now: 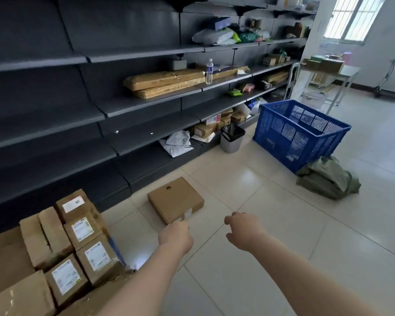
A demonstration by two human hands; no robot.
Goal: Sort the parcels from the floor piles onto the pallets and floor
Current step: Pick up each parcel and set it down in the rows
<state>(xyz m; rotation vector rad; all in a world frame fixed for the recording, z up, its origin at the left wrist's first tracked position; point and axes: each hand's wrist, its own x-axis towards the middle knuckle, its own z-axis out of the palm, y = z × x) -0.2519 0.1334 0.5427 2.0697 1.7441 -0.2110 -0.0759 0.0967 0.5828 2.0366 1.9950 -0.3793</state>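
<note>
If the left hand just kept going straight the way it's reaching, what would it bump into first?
Most likely the flat cardboard box lying alone on the floor tiles. The left hand hangs just short of the box's near corner, fingers loosely curled and holding nothing. From one view, its height above the box is unclear.

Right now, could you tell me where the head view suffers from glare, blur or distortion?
Head view: the window is blown out; glare patches shine on the floor tiles; the shelves bow from wide-angle distortion; the far table is soft; the flat cardboard box is fairly sharp.
</note>
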